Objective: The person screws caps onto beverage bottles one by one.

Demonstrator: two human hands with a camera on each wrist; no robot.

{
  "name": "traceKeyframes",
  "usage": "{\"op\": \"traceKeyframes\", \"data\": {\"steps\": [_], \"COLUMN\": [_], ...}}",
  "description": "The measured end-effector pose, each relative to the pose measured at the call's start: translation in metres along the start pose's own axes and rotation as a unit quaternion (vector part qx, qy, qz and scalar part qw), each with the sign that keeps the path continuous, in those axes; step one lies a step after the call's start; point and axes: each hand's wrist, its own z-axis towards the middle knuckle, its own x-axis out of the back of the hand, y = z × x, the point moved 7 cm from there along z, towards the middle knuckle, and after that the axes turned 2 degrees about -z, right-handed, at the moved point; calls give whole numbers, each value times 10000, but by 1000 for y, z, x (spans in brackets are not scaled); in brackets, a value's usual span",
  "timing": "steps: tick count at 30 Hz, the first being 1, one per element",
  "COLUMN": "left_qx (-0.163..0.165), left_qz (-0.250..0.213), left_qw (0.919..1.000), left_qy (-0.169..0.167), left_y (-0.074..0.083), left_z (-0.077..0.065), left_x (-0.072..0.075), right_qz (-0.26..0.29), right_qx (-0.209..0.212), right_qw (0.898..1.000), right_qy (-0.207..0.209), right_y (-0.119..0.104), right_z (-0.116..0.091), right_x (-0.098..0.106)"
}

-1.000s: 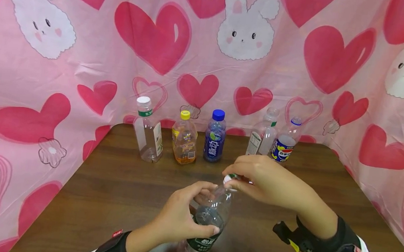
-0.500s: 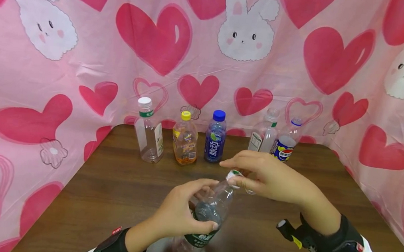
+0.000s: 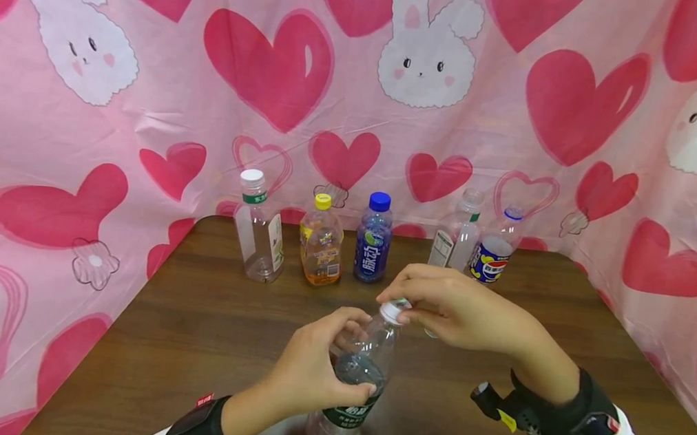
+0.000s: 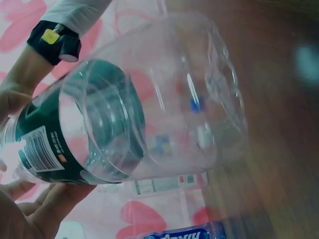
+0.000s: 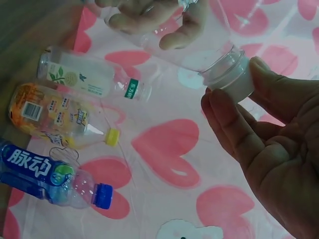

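Observation:
A clear plastic bottle (image 3: 338, 434) with a dark green label (image 4: 50, 144) leans between the two hands, its neck up and to the right. The left hand (image 3: 317, 367) grips its body, thumb across the front and fingers round the far side. At the top, the right hand (image 3: 446, 305) pinches the white cap (image 5: 234, 82) between thumb and fingers. That cap sits on the bottle's neck. In the left wrist view the bottle's base is turned towards the camera. Whether the base touches the table I cannot tell.
Behind stand a white-capped bottle (image 3: 259, 241), a yellow-capped bottle (image 3: 321, 249), a blue drink bottle (image 3: 373, 240), a clear bottle (image 3: 455, 237) and a Pepsi bottle (image 3: 492, 254). A pink heart-patterned cloth (image 3: 350, 59) hangs behind the brown table (image 3: 202, 329).
Half a second ago the right forefinger was lifted off the cap; now thumb and fingers close on it again. The bottle's tilt has shifted slightly, and the left hand keeps its hold.

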Motion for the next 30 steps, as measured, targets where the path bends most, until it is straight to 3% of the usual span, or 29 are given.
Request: {"op": "traceKeyframes", "data": {"steps": [7, 14, 18, 22, 24, 30], "left_qx": [-176, -37, -105, -142, -144, 238], "left_qz": [535, 129, -131, -36, 143, 572], "left_qw": [9980, 9999, 9998, 9998, 9994, 9970], "left_qy": [283, -27, -89, 120, 276, 455], "left_y": [-1, -5, -5, -13, -19, -41], "left_z": [1, 3, 11, 33, 50, 101], "left_x": [-1, -7, -9, -7, -6, -16], "right_qz": [-131, -529, -1135, -1833, -1961, -1600], "right_qx": [36, 47, -150, -496, -574, -836], "right_qw": [9996, 9975, 9879, 9659, 9610, 9771], "right_qy": [237, 464, 1043, 1757, 1861, 1123], "right_y": [4, 0, -6, -16, -21, -20], "right_z": [-1, -9, -17, -30, -36, -56], "right_x": [-5, -5, -1, -3, -12, -69]}}
